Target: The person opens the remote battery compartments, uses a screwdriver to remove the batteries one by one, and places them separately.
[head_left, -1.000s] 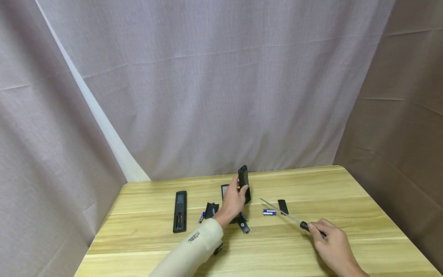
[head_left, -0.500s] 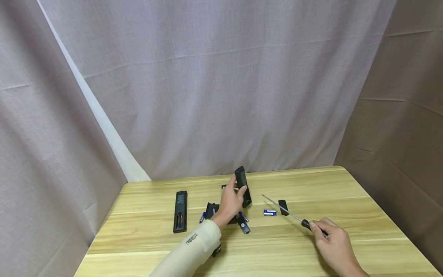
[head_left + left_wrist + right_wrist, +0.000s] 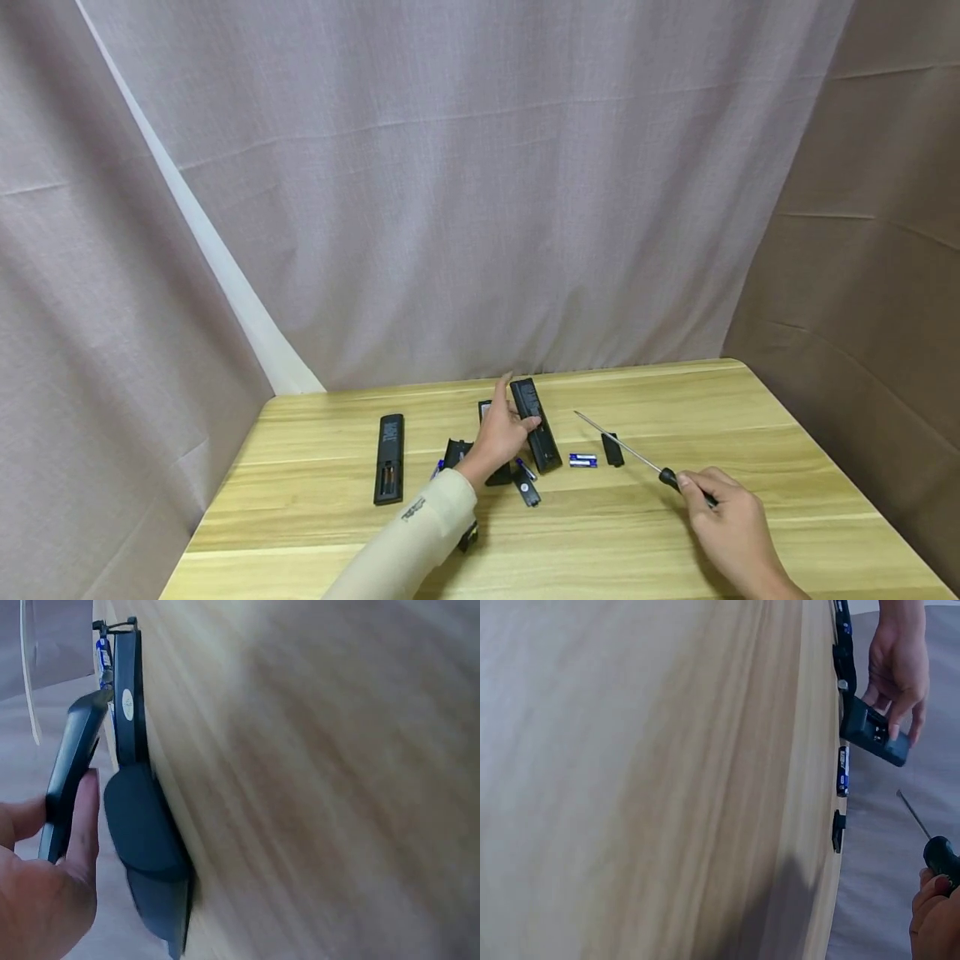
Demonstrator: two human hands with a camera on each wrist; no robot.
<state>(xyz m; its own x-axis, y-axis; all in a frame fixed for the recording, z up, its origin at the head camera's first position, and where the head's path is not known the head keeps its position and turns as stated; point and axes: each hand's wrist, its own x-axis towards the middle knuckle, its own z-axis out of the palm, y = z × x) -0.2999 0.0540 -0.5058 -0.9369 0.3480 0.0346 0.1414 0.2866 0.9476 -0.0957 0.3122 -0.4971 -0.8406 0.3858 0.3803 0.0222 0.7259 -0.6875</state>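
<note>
My left hand (image 3: 495, 437) grips a black remote control (image 3: 534, 417) by its sides, thumb on one edge. The remote leans with its lower end close over the table, its back with printed text turned up in the head view. In the left wrist view, the remote (image 3: 71, 757) sits between thumb and fingers. My right hand (image 3: 727, 517) holds a screwdriver (image 3: 669, 477) by its black handle, the long shaft pointing up-left, its tip apart from the remote. The right wrist view shows the screwdriver (image 3: 939, 855) and the remote (image 3: 874, 729) with a recess in its back.
Another black remote (image 3: 389, 458) lies at left, its battery compartment uncovered with batteries inside. Two blue-and-white batteries (image 3: 582, 460) lie beside a small black cover (image 3: 612, 450). Around my left wrist are a black cover (image 3: 456, 452), a narrow black piece (image 3: 527, 487) and a dark object (image 3: 468, 537).
The remote in my left hand has turned so its back shows, and its lower end has come down and right. The screwdriver has shifted slightly right, its tip a little higher.
</note>
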